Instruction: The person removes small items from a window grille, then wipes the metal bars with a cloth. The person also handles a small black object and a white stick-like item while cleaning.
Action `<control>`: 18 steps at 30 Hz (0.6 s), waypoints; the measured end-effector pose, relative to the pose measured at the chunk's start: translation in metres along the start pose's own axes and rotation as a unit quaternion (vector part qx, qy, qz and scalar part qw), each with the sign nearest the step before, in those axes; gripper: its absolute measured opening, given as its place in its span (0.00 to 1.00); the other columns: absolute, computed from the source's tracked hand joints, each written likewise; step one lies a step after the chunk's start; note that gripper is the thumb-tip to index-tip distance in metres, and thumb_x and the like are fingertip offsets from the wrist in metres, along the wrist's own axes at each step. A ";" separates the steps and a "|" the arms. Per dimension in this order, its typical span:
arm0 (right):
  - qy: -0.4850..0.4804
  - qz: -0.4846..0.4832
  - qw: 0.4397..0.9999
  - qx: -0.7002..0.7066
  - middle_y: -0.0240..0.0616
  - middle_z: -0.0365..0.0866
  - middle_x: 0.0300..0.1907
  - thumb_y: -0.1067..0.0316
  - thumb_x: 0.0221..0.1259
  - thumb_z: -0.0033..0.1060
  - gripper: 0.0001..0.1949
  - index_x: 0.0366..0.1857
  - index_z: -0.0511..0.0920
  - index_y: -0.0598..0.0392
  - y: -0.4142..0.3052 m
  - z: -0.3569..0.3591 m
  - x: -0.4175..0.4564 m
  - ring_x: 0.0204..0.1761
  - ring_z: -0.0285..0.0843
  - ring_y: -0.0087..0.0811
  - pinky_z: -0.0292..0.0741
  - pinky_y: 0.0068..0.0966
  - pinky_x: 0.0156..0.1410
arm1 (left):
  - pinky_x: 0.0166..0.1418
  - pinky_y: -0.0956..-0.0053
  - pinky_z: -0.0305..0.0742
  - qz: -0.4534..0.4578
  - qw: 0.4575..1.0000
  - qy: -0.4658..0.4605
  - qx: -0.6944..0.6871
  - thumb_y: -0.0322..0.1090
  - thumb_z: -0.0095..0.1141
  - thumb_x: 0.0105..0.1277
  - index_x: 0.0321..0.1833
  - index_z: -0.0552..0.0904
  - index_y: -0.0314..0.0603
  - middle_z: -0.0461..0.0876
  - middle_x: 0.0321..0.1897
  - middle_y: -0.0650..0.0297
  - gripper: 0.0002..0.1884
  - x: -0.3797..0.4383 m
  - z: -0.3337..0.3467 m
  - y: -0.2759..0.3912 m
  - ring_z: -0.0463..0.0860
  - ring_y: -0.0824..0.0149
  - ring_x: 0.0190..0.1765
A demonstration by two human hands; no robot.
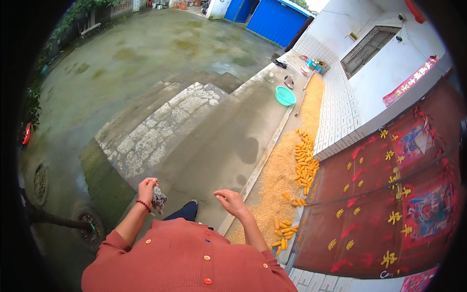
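Observation:
My left hand (146, 190), with a red bead bracelet at the wrist, is closed on a crumpled grey cloth (159, 200) that hangs down beside its fingers. My right hand (230, 201) is raised over the concrete walkway with its fingers curled and thumb near the fingertips; nothing shows in it. To the right of that hand, loose yellow corn kernels (271, 188) lie spread along the wall behind a narrow wooden strip (262, 162). Whole corn cobs (305, 157) are heaped at the edge of the kernels. A green plastic basin (285, 95) stands farther along the walkway.
Stone steps (146, 142) drop on the left to a wet concrete yard (120, 62). Shoes (289, 82) lie beyond the basin. A dark red door curtain (346, 219) hangs at the right, beside a white brick-patterned wall (337, 113). A thin trunk (54, 220) stands lower left.

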State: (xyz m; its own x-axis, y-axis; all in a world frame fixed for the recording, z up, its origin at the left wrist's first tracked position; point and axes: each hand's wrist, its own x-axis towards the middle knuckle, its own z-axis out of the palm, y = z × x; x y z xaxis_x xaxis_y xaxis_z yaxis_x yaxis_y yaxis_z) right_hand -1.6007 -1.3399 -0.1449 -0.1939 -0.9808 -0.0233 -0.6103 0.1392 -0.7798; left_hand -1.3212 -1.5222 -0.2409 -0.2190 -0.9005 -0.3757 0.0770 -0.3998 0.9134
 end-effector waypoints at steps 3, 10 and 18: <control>-0.036 -0.008 0.999 -0.024 0.44 0.83 0.42 0.66 0.63 0.55 0.09 0.42 0.81 0.57 0.029 -0.053 0.049 0.44 0.81 0.43 0.76 0.31 0.50 | 0.35 0.81 0.72 0.002 0.999 -0.031 0.007 0.30 0.53 0.65 0.38 0.83 0.36 0.82 0.26 0.64 0.07 0.073 0.088 0.039 0.78 0.75 0.29; 0.080 0.189 0.970 0.128 0.37 0.85 0.40 0.67 0.65 0.54 0.11 0.46 0.81 0.58 0.156 -0.169 0.131 0.41 0.82 0.26 0.76 0.24 0.48 | 0.35 0.83 0.71 0.022 0.973 -0.231 0.019 0.32 0.53 0.67 0.40 0.83 0.36 0.81 0.27 0.66 0.08 0.203 0.344 0.139 0.78 0.77 0.30; 0.150 0.264 0.942 0.143 0.37 0.86 0.38 0.68 0.65 0.55 0.11 0.45 0.82 0.60 0.318 -0.305 0.288 0.39 0.83 0.25 0.77 0.22 0.47 | 0.35 0.83 0.70 0.003 0.961 -0.277 0.022 0.31 0.53 0.67 0.39 0.83 0.35 0.82 0.27 0.66 0.08 0.368 0.559 0.175 0.76 0.78 0.30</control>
State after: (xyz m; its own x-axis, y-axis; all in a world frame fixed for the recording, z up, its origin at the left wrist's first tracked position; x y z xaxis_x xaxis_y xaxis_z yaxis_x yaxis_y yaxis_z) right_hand -2.0851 -1.5359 -0.2088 -0.6461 -0.6973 -0.3104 -0.1452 0.5116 -0.8469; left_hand -1.9324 -1.8278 -0.1316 -0.7040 -0.6681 -0.2409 0.0412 -0.3770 0.9253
